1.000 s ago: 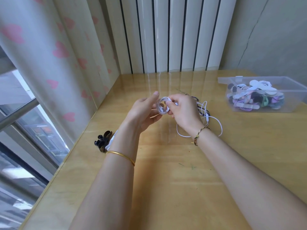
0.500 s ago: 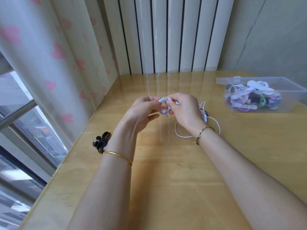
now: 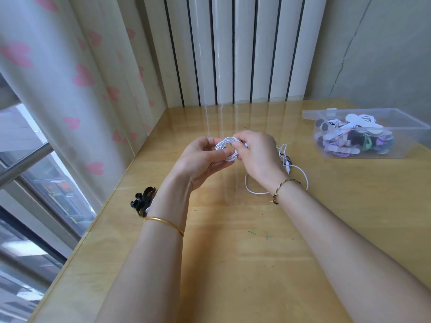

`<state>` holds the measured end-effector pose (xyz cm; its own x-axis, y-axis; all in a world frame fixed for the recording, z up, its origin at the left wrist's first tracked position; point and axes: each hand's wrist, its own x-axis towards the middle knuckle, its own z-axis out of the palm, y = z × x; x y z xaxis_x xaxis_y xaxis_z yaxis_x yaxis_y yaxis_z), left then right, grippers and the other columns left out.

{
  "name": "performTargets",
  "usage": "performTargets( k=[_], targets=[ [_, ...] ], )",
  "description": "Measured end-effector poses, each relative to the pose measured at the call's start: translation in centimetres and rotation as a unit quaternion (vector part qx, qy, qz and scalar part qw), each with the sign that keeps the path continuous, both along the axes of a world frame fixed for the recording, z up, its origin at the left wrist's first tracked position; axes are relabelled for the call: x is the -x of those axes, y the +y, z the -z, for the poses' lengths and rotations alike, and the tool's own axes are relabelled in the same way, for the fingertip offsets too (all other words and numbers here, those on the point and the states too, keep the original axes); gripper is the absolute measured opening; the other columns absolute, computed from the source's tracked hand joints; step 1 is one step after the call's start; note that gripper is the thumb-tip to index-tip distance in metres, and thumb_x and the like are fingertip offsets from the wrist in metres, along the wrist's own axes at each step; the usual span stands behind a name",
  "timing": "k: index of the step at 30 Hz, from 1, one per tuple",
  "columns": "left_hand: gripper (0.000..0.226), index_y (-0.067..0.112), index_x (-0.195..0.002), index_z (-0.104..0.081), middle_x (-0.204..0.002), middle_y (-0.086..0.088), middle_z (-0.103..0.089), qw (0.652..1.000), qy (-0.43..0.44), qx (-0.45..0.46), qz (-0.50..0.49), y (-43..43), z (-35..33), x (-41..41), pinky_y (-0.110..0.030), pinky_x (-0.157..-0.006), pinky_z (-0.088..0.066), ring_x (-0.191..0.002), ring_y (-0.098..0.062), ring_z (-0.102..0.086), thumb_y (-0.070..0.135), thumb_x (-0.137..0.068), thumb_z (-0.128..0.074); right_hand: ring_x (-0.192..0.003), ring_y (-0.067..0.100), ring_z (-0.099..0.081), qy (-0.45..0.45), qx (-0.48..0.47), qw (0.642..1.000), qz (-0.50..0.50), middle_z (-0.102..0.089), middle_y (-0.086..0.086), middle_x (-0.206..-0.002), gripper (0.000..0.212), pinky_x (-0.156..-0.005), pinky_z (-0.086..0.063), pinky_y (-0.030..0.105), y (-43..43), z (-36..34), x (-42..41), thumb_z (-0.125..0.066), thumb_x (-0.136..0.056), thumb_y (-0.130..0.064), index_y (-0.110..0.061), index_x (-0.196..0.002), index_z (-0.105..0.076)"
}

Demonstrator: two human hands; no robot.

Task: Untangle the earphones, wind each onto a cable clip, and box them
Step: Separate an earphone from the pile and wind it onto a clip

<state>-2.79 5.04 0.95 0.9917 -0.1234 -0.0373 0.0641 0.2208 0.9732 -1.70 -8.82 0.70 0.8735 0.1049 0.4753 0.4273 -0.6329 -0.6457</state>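
A white earphone cable wound into a small coil [image 3: 224, 144] is held above the table between both hands. My left hand [image 3: 200, 159] pinches the coil's left and lower side with thumb and fingers. My right hand [image 3: 257, 155] grips its right side with curled fingers. More loose white and black earphone cable [image 3: 288, 164] lies on the table just right of my right hand. A clear plastic box [image 3: 401, 127] at the far right holds several wound earphones on coloured clips.
A black clip [image 3: 142, 201] lies near the table's left edge, beside my left forearm, with something white partly hidden under the arm. A curtain and window run along the left. White wall panels stand behind the wooden table [image 3: 233, 252].
Both hands have kept hold of the coil and turned it; the coil now faces up as an open ring. My left fingers have closed from straighter to pinching.
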Motion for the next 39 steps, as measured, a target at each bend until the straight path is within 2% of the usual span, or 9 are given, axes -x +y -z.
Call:
performTargets(
  k=[7, 10, 13, 16, 18, 25, 29, 34, 39],
  targets=[
    [0.030, 0.007, -0.110, -0.063, -0.103, -0.009, -0.070, 0.994, 0.040, -0.077, 0.060, 2.3, -0.3, 0.1, -0.032, -0.087, -0.056, -0.096, -0.020, -0.068, -0.009, -0.084, -0.059, -0.064, 0.023, -0.041, 0.009, 0.048, 0.999, 0.017, -0.063, 0.023, -0.077, 0.020, -0.061, -0.040, 0.037, -0.3, -0.1, -0.5, -0.051, -0.092, -0.010, 0.001, -0.079, -0.061],
    [0.031, 0.011, -0.100, -0.065, -0.100, -0.007, -0.068, 0.977, 0.010, -0.197, -0.081, 3.8, -0.2, -0.8, -0.028, -0.081, -0.054, -0.099, -0.021, -0.063, -0.013, -0.085, -0.053, -0.064, 0.021, -0.039, 0.024, 0.069, 0.997, 0.017, -0.064, 0.024, -0.080, 0.020, -0.058, -0.032, 0.033, -0.4, 0.2, -0.8, -0.050, -0.092, -0.011, 0.004, -0.082, -0.061],
    [0.040, 0.012, -0.107, -0.066, -0.113, -0.008, -0.063, 0.882, -0.004, -0.410, -0.233, 5.3, 0.5, -2.3, -0.030, -0.077, -0.048, -0.104, -0.026, -0.059, -0.012, -0.084, -0.044, -0.064, 0.021, -0.038, 0.035, 0.074, 0.997, 0.010, -0.063, 0.024, -0.080, 0.020, -0.058, -0.028, 0.032, -0.2, 0.4, -0.9, -0.050, -0.091, -0.009, 0.004, -0.079, -0.058],
    [0.036, 0.009, -0.114, -0.064, -0.118, -0.012, -0.058, 0.804, 0.028, -0.567, -0.176, 5.6, 1.5, -3.3, -0.029, -0.077, -0.042, -0.106, -0.029, -0.056, -0.007, -0.085, -0.051, -0.063, 0.020, -0.038, 0.038, 0.076, 0.996, 0.000, -0.062, 0.026, -0.080, 0.018, -0.057, -0.027, 0.031, -0.1, 0.6, -0.8, -0.049, -0.090, -0.007, 0.006, -0.080, -0.057],
    [0.021, 0.013, -0.098, -0.060, -0.103, -0.013, -0.059, 0.773, 0.050, -0.619, -0.133, 5.3, 1.9, -3.7, -0.030, -0.074, -0.043, -0.092, -0.030, -0.057, -0.003, -0.084, -0.056, -0.062, 0.023, -0.040, 0.039, 0.078, 0.996, -0.006, -0.063, 0.026, -0.081, 0.018, -0.057, -0.032, 0.033, 0.0, 0.7, -0.7, -0.049, -0.090, -0.007, 0.006, -0.082, -0.058],
    [0.011, 0.010, -0.078, -0.053, -0.089, -0.014, -0.059, 0.746, 0.086, -0.652, -0.106, 4.5, 2.5, -4.7, -0.029, -0.067, -0.039, -0.091, -0.034, -0.056, 0.011, -0.078, -0.064, -0.066, 0.035, -0.050, 0.043, 0.074, 0.996, -0.018, -0.057, 0.021, -0.071, 0.018, -0.058, -0.032, 0.032, -0.4, 0.8, -0.5, -0.048, -0.090, -0.006, 0.005, -0.079, -0.057],
    [0.028, 0.018, -0.106, -0.047, -0.099, -0.003, -0.053, 0.749, 0.076, -0.646, -0.126, 3.6, 3.0, -5.0, -0.031, -0.082, -0.040, -0.100, -0.027, -0.051, 0.008, -0.082, -0.055, -0.081, 0.039, -0.060, 0.029, 0.068, 0.997, -0.024, -0.063, 0.025, -0.080, 0.019, -0.067, -0.047, 0.036, -1.2, 0.4, 0.0, -0.049, -0.092, -0.008, 0.005, -0.084, -0.061],
    [0.027, 0.006, -0.110, -0.047, -0.105, -0.012, -0.057, 0.734, 0.099, -0.648, -0.179, 3.1, 3.9, -5.7, -0.030, -0.071, -0.035, -0.110, -0.034, -0.051, 0.004, -0.084, -0.053, -0.081, 0.039, -0.060, 0.013, 0.054, 0.998, -0.032, -0.064, 0.024, -0.083, 0.019, -0.066, -0.048, 0.039, -2.6, -0.8, 0.8, -0.049, -0.091, -0.007, 0.007, -0.086, -0.062],
    [0.017, 0.006, -0.097, -0.047, -0.079, -0.007, -0.047, 0.714, 0.103, -0.673, -0.163, 3.0, 3.9, -5.9, -0.028, -0.063, -0.030, -0.103, -0.032, -0.049, 0.001, -0.083, -0.056, -0.065, 0.036, -0.052, 0.015, 0.044, 0.998, -0.034, -0.062, 0.023, -0.071, 0.019, -0.060, -0.048, 0.038, -4.0, -1.4, 1.5, -0.049, -0.089, -0.005, 0.006, -0.080, -0.061]
  ],
)
